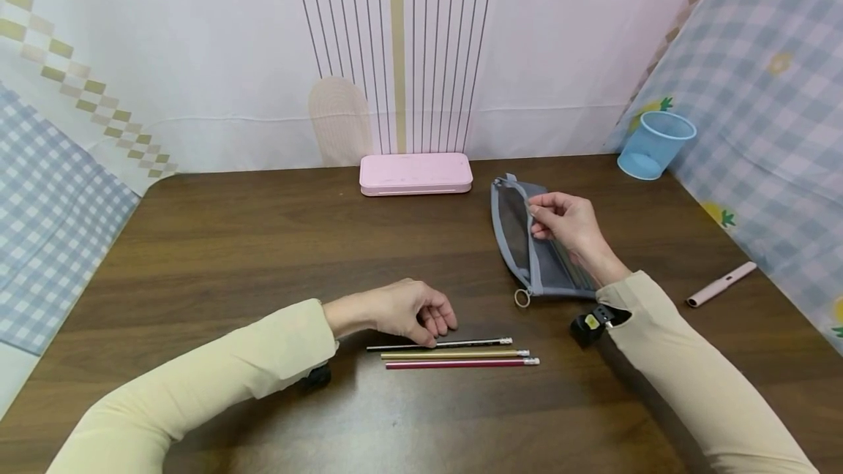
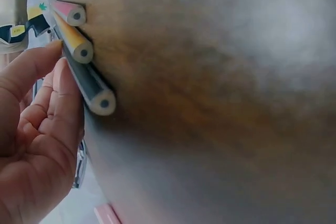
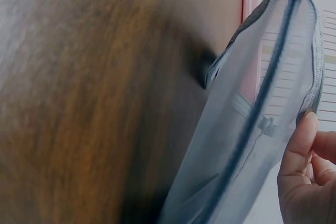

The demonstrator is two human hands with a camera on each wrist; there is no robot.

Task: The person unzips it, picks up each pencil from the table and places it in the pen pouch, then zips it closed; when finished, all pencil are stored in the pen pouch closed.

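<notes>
Three pencils lie side by side on the table: a black pencil (image 1: 470,344), a gold pencil (image 1: 454,354) and a dark pink pencil (image 1: 461,364). My left hand (image 1: 411,311) is at the black one, its thumb touching the shaft and its fingers loosely bent beside it. In the left wrist view the unsharpened end of the black pencil (image 2: 101,98) faces the camera. With thumb and fingertips, my right hand (image 1: 568,224) pinches the rim of a grey mesh zip pouch (image 1: 510,229), whose mouth gapes. Thin long shapes show faintly through its mesh.
Against the back cloth lies a pink flat case (image 1: 416,174). A light blue cup (image 1: 656,145) stands at the far right corner. Near the right edge is a pale pink pen (image 1: 721,284). A ring pull (image 1: 522,298) hangs from the pouch's zip.
</notes>
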